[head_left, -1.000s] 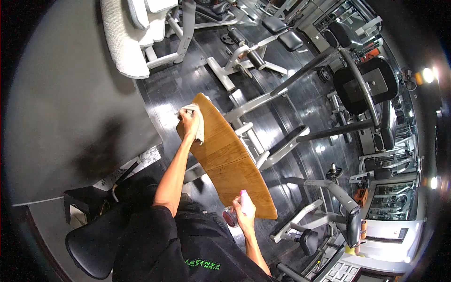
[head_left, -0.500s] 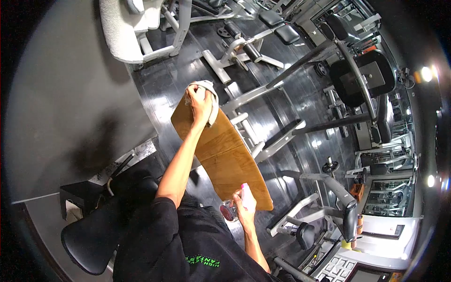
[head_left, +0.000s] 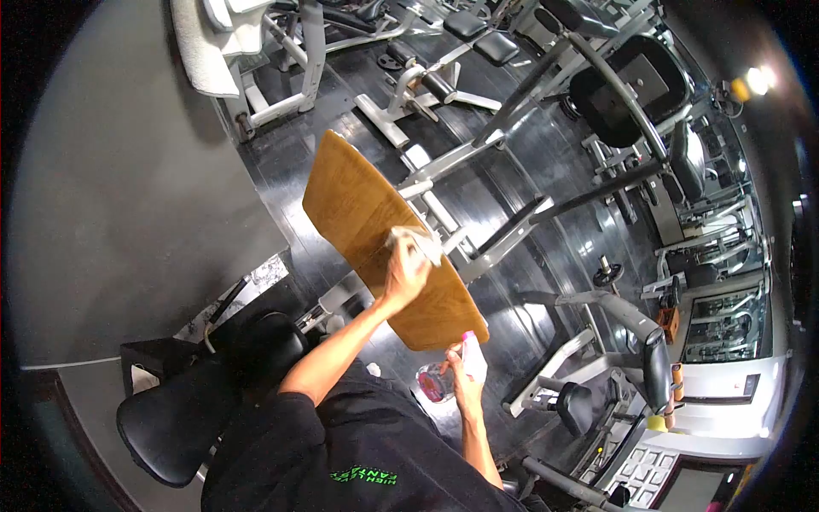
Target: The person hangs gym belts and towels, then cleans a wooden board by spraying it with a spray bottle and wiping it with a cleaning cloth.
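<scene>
My left hand (head_left: 408,271) is closed on a whitish cloth (head_left: 428,246) and presses it against the middle of a curved brown wooden board (head_left: 354,192). The board has a smooth, shiny face and sits in front of a metal gym-machine frame. My right hand (head_left: 466,386) grips a spray bottle (head_left: 475,360) by its neck, near the board's lower right end. The bottle has a white head with a pink tip and a clear body with a reddish patch. Part of the bottle is hidden behind my fingers.
A grey machine frame (head_left: 461,158) with black pads runs behind the board. To the left are a grey wall (head_left: 136,188) and a black seat (head_left: 175,418). A white towel (head_left: 200,51) hangs on equipment at upper left. More gym machines stand on the dark floor at right.
My left hand has slid the cloth from the board's upper end down and right to its middle. The right hand still holds the bottle, shifted slightly right in view.
</scene>
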A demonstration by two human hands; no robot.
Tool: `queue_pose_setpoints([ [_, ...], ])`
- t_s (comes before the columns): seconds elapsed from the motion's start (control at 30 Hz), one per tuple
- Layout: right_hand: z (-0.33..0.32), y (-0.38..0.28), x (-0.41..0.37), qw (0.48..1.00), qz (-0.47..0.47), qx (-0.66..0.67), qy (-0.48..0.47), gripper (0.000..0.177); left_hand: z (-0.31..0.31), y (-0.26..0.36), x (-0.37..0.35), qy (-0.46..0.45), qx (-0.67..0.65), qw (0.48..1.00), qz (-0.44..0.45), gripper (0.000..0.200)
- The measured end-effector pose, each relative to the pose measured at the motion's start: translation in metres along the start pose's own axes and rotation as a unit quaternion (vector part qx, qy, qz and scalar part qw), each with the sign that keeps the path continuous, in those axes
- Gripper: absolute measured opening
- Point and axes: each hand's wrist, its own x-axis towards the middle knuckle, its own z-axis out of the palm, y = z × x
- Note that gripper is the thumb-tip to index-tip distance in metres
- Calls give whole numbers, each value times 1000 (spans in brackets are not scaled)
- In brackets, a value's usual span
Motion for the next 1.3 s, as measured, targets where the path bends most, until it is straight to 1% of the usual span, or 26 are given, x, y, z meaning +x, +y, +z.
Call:
queue_pose_setpoints([
  [0.03,-7,0,-5,1000,1,-2,12,14,6,-12,11,72,24,997,-27,34],
  [0.1,-18,0,-17,999,-7,3,49,15,9,-8,32,138,36,983,-114,32],
  [0.13,-29,8,-22,999,-8,-3,36,13,13,-6,26,136,36,984,-113,32],
  [0.2,-41,19,-33,1000,-10,-10,19,12,28,0,17,181,80,979,-41,33],
  [0.23,-44,22,-38,1000,-1,-7,24,12,34,5,3,161,61,985,-28,36],
  [0.3,-48,28,-48,1000,8,-4,27,12,44,20,-42,67,73,995,-24,38],
  [0.33,-51,31,-52,1000,9,-18,15,12,50,20,-70,-25,4,999,-48,37],
  [0.37,-53,33,-55,999,10,-32,3,13,57,27,-95,-37,53,998,28,38],
  [0.4,-53,33,-59,999,8,-32,3,13,67,14,-122,-99,19,995,4,40],
  [0.43,-51,30,-62,1000,12,-20,20,12,65,20,-137,-138,-19,987,-75,43],
  [0.5,-55,33,-67,999,14,-7,42,12,64,11,-135,-119,-35,991,-53,42],
  [0.53,-58,37,-69,999,2,-7,46,12,62,17,-122,-85,-47,994,-53,40],
  [0.57,-60,40,-73,999,-10,-8,48,12,61,24,-109,-45,-62,994,-73,36],
  [0.63,-61,40,-78,998,-2,8,57,12,63,24,-73,77,-22,995,-58,35],
  [0.7,-62,39,-83,997,5,6,73,12,63,34,-42,137,27,989,-49,33],
  [0.73,-62,39,-84,997,5,5,71,12,66,37,-37,103,39,993,-53,31],
  [0.83,-57,38,-83,997,21,12,76,12,81,40,-78,40,67,997,19,35],
  [0.9,-54,38,-80,997,28,10,69,13,85,40,-116,-69,77,994,18,36],
  [0.97,-54,40,-74,998,20,4,52,13,84,41,-134,-90,45,993,55,41],
  [1.0,-53,41,-70,999,12,0,38,14,77,39,-134,-153,9,988,12,45],
  [1.03,-53,42,-67,999,11,-2,35,14,73,36,-130,-149,9,989,12,45],
  [1.1,-52,44,-59,1000,2,-14,25,14,64,32,-110,-109,59,989,82,45],
  [1.13,-49,43,-56,1000,1,-15,20,14,58,30,-95,-84,40,992,79,43],
  [1.17,-47,43,-54,1000,3,-16,20,15,57,31,-85,-67,-14,996,-60,40],
  [1.23,-41,41,-49,1000,10,-20,18,15,47,23,-55,49,-4,999,-23,36],
  [1.3,-33,38,-44,1000,27,-11,5,15,34,8,-32,105,15,994,-39,35],
])
